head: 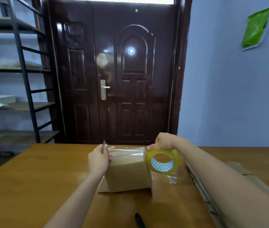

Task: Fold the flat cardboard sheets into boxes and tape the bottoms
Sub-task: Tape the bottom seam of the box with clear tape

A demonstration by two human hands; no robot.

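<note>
Over the box [128, 168], hands pinching tape end [105, 146] and roll [162, 162].

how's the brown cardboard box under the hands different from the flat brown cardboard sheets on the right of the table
The brown cardboard box is folded up and stands as a cube; the flat brown cardboard sheets lie unfolded in a stack. The box sits mid-table between the left hand and right hand, with clear tape stretched over its top; the sheets lie untouched beside the right arm. Both are plain brown cardboard on the wooden table.
</note>
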